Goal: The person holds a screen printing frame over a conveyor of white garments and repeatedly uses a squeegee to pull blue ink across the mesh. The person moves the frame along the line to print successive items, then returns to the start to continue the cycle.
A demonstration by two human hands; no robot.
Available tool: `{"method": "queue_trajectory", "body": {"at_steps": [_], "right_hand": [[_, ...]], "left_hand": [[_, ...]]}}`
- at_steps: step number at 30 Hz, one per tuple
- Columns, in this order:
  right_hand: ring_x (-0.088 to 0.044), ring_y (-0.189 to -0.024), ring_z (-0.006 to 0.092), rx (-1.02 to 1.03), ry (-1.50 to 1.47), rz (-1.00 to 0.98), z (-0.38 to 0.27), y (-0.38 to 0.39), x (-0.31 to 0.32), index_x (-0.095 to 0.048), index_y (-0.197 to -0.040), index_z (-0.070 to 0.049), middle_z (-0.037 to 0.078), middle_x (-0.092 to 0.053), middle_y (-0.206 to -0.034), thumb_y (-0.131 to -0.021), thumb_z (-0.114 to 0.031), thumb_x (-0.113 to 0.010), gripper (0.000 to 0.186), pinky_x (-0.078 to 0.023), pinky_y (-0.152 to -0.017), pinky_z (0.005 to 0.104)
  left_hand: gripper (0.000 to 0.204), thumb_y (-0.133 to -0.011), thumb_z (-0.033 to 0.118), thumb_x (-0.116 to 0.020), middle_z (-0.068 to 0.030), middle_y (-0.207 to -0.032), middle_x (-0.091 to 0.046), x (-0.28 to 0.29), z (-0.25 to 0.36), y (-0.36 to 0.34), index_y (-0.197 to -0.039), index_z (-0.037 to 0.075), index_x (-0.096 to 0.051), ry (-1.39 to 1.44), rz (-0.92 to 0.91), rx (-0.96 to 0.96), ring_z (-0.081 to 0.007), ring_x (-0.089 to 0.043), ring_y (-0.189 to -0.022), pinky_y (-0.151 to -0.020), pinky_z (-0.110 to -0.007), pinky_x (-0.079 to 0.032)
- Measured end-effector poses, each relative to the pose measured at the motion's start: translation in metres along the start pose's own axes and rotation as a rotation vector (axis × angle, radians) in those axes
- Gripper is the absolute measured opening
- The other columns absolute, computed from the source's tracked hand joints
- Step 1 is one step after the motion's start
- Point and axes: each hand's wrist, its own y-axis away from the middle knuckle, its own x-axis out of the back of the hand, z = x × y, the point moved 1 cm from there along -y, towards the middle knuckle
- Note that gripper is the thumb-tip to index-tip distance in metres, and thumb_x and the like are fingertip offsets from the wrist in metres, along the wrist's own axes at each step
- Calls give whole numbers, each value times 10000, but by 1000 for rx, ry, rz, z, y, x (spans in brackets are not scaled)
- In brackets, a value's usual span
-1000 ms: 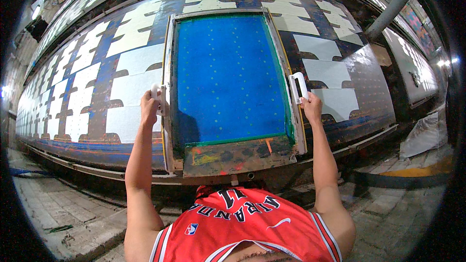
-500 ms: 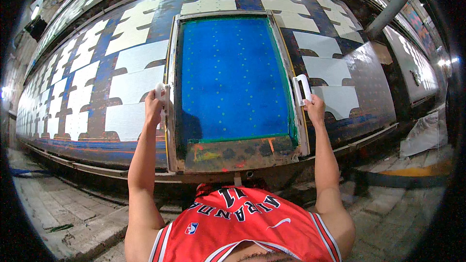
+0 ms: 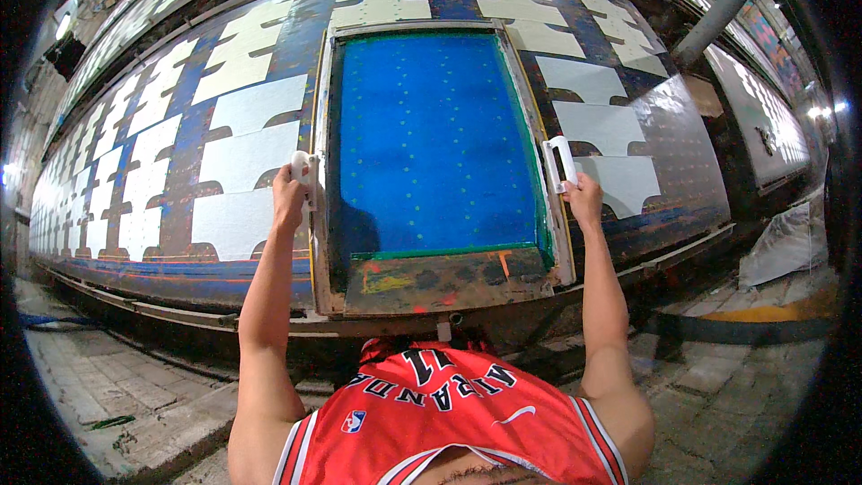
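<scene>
Your left hand (image 3: pixel 289 198) and right hand (image 3: pixel 584 200) are both clamped on the white handles (image 3: pixel 560 163) either side of the printing frame (image 3: pixel 438 148). Between your grips, the frame has slid a bit right since a second ago and looks settled on the table (image 3: pixel 229 103).

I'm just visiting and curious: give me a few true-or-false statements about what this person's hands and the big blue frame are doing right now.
1. The left hand grips a white handle on the frame's left side. True.
2. The right hand rests flat on the blue mesh. False: it holds the white handle on the frame's right edge.
3. The screen frame has a blue mesh with small dots. True.
4. The fabric pieces on the long table are red. False: they are white.
5. The frame's near end is spotless. False: it is smeared with paint stains.
</scene>
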Motion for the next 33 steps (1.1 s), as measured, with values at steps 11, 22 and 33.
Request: {"method": "queue_trajectory", "body": {"at_steps": [11,22,33], "right_hand": [[-706,-655,191,57,138,-24,-6,1,3,-673,-1176,31,142,-739,-878,-905,-59,-666,286,-580,-598,332],[-700,-839,312,86,412,-31,-36,9,11,-622,-1204,33,201,-704,-983,-891,-154,-706,374,-568,-749,425],[-646,-1050,389,793,245,-546,-151,144,-15,-670,-1116,-1,190,-679,-1091,-873,-233,-758,347,-515,-897,476]], "left_hand": [[411,-877,47,-465,-166,-1142,-688,-7,-6,0,-1265,-4,-592,-220,56,-25,-264,-680,-975,-769,-374,-532],[372,-821,48,-571,-168,-1101,-696,6,-13,-15,-1180,-48,-591,-279,-69,4,-263,-685,-904,-746,-388,-545],[365,-710,47,-712,-173,-980,-664,1,-6,-19,-1022,-23,-535,-250,-85,-61,-292,-662,-883,-733,-385,-520]]}}
